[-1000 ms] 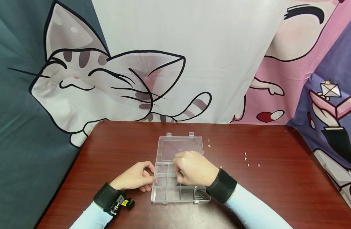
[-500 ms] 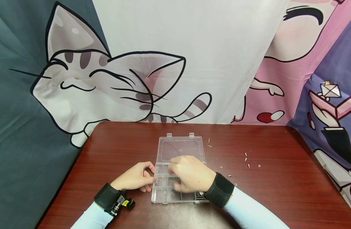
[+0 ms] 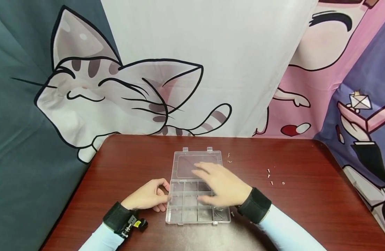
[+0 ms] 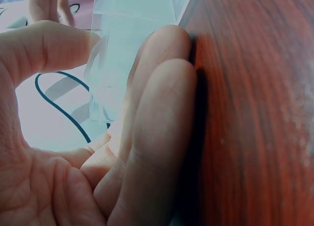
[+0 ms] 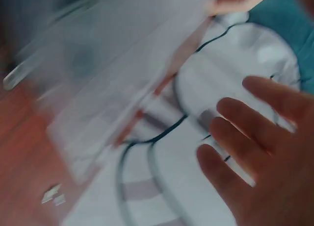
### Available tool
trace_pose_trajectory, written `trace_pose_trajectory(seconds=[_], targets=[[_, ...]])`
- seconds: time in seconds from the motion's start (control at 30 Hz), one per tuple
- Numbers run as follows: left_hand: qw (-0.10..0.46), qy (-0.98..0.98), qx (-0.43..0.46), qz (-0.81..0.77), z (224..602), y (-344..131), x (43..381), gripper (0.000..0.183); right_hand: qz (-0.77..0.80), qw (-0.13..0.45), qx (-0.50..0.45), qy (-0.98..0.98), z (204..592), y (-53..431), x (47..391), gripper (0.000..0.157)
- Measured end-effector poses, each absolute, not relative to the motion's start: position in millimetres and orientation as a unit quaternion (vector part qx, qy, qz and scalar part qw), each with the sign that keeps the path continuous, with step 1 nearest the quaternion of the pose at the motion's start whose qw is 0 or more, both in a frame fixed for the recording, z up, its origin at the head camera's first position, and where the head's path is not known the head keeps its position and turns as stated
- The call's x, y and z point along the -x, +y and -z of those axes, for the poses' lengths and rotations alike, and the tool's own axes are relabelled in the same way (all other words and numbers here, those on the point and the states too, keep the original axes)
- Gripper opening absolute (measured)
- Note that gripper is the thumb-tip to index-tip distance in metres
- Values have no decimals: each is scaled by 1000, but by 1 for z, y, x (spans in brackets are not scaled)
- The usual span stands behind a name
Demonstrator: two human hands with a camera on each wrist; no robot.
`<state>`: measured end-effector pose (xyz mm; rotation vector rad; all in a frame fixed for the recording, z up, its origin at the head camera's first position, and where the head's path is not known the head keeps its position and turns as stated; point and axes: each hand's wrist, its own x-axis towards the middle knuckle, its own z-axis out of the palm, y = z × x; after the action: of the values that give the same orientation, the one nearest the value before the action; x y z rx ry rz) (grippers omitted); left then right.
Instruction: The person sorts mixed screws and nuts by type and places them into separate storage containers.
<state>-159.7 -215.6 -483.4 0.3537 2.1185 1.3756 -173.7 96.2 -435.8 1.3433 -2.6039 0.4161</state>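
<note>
A clear plastic compartment box [image 3: 175, 217] lies on the table, its lid [image 3: 183, 165] folded back away from the person. At the box's left side, my left hand [image 3: 148, 196] holds the edge between thumb and fingers; the left wrist view has the thumb [image 4: 64, 47] against the clear wall. Over the box's right half hovers my right hand [image 3: 225, 186], fingers spread and holding nothing. Its straight fingers [image 5: 243, 138] also appear in the right wrist view, where the box is blurred. Several small metal screws [image 3: 218, 213] lie in the front right compartment.
Loose screws [image 3: 269, 176] and a small ring-shaped piece [image 3: 283, 183] are scattered on the table [image 3: 305, 209] to the right. Two more screws [image 3: 229, 161] lie beside the lid. One small screw [image 3: 232, 213] sits by the box's front right corner.
My right hand's curled fingers have straightened and spread. It has moved right and away from the compartments, uncovering more of them. The left hand stays at the box's edge.
</note>
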Motion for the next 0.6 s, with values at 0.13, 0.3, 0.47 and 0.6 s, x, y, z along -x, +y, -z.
trace_pose_trajectory(seconds=[0.13, 0.3, 0.47, 0.6], targets=[[288, 796, -134, -515, 485, -216, 159, 39, -161, 164, -361, -904, 450, 124, 203, 34], [288, 794, -134, -518, 487, -216, 158, 39, -172, 146, -251, -941, 470, 160, 233, 16], [288, 793, -136, -520, 487, -216, 157, 38, -174, 85, -238, -952, 485, 178, 246, 16], [284, 793, -138, -520, 485, -216, 157, 37, -178, 86, -246, -949, 489, 179, 252, 13]])
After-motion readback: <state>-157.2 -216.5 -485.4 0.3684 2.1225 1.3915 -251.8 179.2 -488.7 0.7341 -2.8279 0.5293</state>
